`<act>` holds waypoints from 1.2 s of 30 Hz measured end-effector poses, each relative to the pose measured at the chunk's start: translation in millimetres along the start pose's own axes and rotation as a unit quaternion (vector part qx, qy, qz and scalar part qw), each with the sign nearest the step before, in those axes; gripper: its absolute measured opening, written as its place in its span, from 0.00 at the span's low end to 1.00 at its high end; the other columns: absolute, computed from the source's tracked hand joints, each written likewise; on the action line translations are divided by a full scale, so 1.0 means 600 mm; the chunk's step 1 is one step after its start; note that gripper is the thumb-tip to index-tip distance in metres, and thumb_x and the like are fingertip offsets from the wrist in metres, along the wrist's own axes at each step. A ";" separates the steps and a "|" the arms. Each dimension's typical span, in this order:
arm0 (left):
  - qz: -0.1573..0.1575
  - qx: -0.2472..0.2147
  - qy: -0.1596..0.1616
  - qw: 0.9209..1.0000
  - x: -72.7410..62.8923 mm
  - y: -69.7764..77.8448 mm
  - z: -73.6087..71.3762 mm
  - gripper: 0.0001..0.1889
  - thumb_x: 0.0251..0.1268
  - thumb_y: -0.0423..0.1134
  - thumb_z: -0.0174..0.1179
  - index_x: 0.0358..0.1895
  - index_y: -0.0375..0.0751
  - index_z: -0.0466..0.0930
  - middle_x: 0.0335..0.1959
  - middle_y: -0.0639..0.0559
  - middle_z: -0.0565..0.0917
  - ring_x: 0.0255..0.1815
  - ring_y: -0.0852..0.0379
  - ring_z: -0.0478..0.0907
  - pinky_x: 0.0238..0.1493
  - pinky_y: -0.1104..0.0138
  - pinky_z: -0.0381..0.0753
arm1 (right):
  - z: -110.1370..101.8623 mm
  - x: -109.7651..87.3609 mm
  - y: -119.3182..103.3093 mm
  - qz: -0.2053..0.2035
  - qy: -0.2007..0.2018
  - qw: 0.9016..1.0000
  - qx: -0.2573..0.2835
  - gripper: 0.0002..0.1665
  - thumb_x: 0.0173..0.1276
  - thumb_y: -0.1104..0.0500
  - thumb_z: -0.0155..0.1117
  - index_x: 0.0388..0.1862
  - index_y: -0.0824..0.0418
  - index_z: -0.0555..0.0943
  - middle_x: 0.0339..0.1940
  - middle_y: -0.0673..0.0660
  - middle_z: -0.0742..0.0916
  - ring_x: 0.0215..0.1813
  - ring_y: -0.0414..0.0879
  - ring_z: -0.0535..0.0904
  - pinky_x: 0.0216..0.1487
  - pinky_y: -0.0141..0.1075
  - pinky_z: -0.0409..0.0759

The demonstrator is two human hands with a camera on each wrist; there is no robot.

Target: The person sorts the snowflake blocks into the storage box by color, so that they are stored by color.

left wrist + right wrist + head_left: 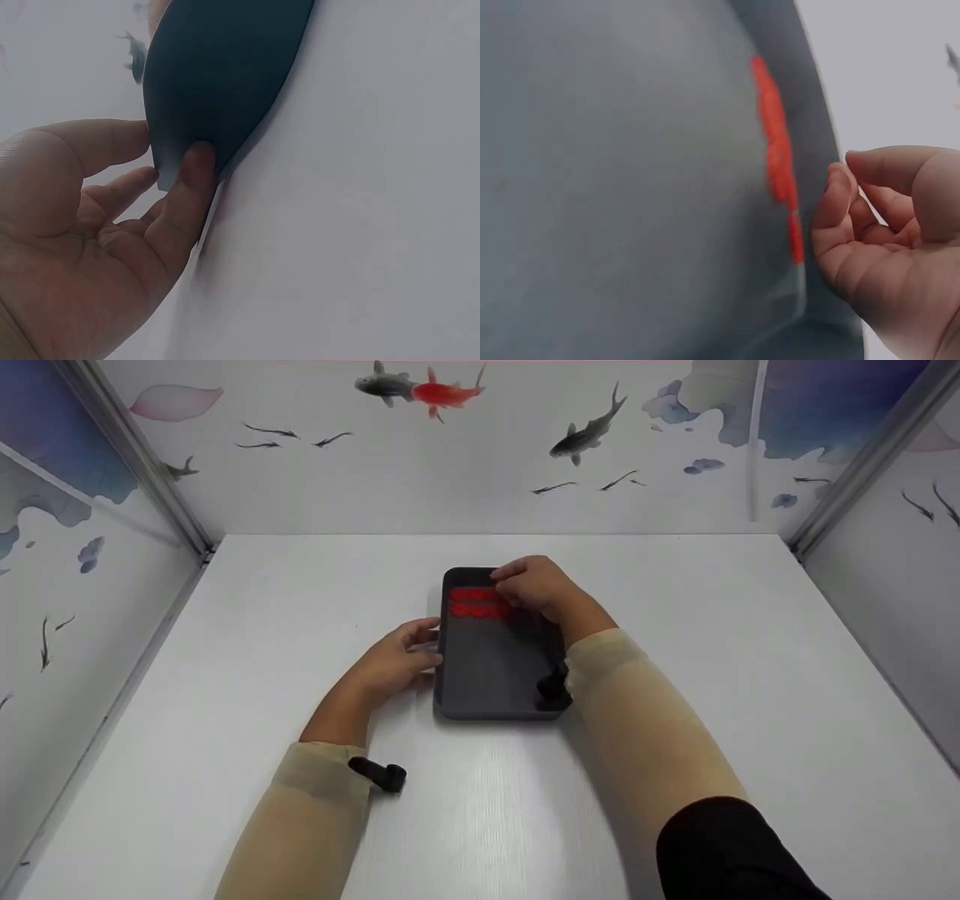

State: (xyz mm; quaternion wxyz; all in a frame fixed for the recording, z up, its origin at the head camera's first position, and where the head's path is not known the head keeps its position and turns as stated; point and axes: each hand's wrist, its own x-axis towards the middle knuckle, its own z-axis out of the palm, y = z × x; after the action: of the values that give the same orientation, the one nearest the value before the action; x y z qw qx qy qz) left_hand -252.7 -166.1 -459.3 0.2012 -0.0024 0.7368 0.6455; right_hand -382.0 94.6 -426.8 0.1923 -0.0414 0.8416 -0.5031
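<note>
Red pieces lie in two rows across the far part of the dark tray, at right angles to its long axis, and run left from beneath the right hand, whose fingers curl, though whether they pinch anything I cannot tell. Farther from the rows, the left hand touches the tray's left wall with relaxed fingers.
</note>
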 end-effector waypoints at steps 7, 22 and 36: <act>0.001 -0.003 0.001 1.000 -0.001 -0.002 0.002 0.38 0.74 0.29 0.61 0.85 0.50 0.61 0.83 0.46 0.67 0.79 0.47 0.73 0.73 0.51 0.82 | -0.028 -0.040 -0.028 -0.063 -0.015 0.994 0.088 0.16 0.80 0.57 0.65 0.63 0.58 0.85 0.55 0.58 0.86 0.50 0.49 0.81 0.59 0.47 0.85; 0.006 0.005 -0.001 1.000 0.004 -0.002 -0.001 0.37 0.75 0.29 0.62 0.84 0.50 0.63 0.82 0.49 0.68 0.76 0.49 0.75 0.71 0.54 0.84 | -0.104 -0.139 0.017 -0.095 0.026 0.980 0.171 0.15 0.78 0.60 0.67 0.60 0.60 0.87 0.48 0.55 0.88 0.45 0.46 0.82 0.48 0.33 0.87; 0.003 0.000 -0.004 1.000 0.004 -0.004 -0.002 0.38 0.74 0.29 0.62 0.84 0.48 0.62 0.83 0.49 0.68 0.77 0.49 0.75 0.72 0.53 0.83 | -0.161 -0.117 0.112 0.012 0.067 0.995 0.075 0.24 0.76 0.49 0.71 0.66 0.56 0.83 0.53 0.48 0.86 0.54 0.46 0.81 0.54 0.33 0.85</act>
State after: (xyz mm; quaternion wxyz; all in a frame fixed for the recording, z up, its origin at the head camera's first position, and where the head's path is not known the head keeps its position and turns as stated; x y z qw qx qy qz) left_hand -254.4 -167.2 -462.2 0.2018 0.0020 0.7361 0.6461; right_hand -344.0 226.2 -424.3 0.1438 0.0168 0.8132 -0.5638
